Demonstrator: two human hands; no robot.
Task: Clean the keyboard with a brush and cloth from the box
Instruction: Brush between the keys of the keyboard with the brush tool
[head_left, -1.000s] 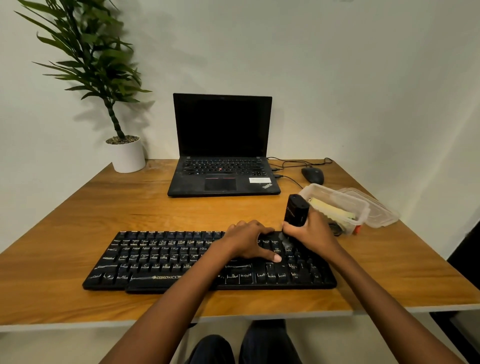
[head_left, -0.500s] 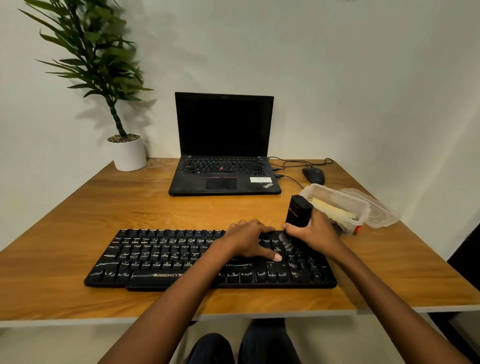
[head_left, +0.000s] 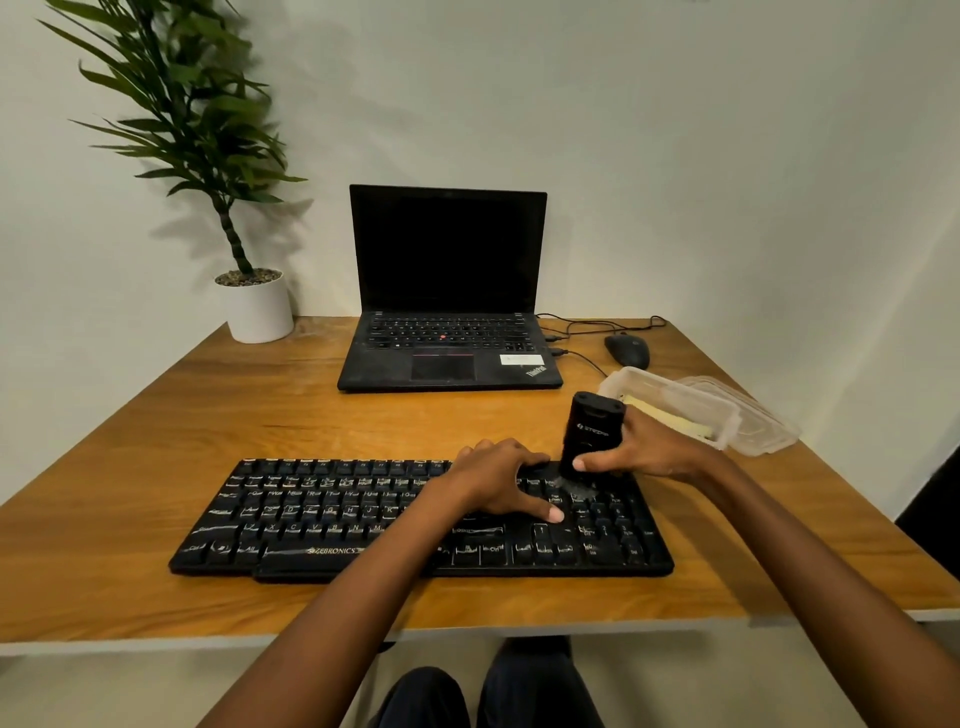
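Both hands sit at the right end of the keyboard (head_left: 322, 514), low centre of the frame; short, light strokes along the key gaps, with the board pinned down, should lift dust best. The left hand (head_left: 498, 480) lies flat, fingers spread on the keys, while the right hand (head_left: 644, 449) wraps the upright black brush (head_left: 592, 431), bristles touching the keys. The cloth (head_left: 670, 418) lies in the clear box (head_left: 675, 396), centre right.

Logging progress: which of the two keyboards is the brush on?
The separate Zebronics keyboard in front, not the one on the laptop. The right hand holds the brush on its right end; the left hand rests on it.
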